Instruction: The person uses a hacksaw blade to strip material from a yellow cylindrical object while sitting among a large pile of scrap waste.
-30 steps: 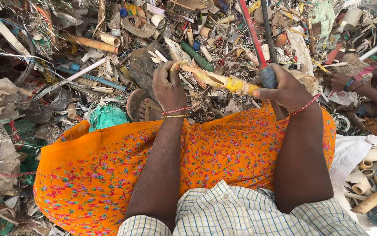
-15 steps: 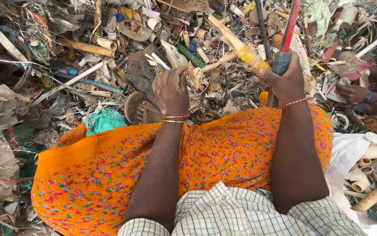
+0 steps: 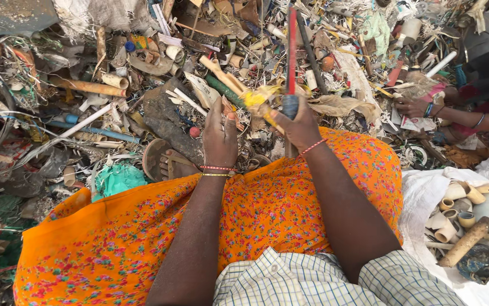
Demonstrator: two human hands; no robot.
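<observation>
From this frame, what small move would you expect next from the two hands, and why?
Probably a downward stroke of the red-handled tool: the right hand holds it upright above the yellow-wrapped stick, which the left hand steadies.

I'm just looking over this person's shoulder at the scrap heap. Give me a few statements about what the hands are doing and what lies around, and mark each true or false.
1. The right hand grips a red-handled tool that points upward. True.
2. The left hand rests flat on the orange floral cloth. False: it is raised at a tan stick with yellow wrapping, in front of the cloth.
3. Short cut pieces of pale pipe lie on a white sack at the right. True.
4. Nobody else is in view. False: another person's hand with bangles reaches into the scrap at the upper right.
5. A sandal lies just left of the left hand. True.
</observation>
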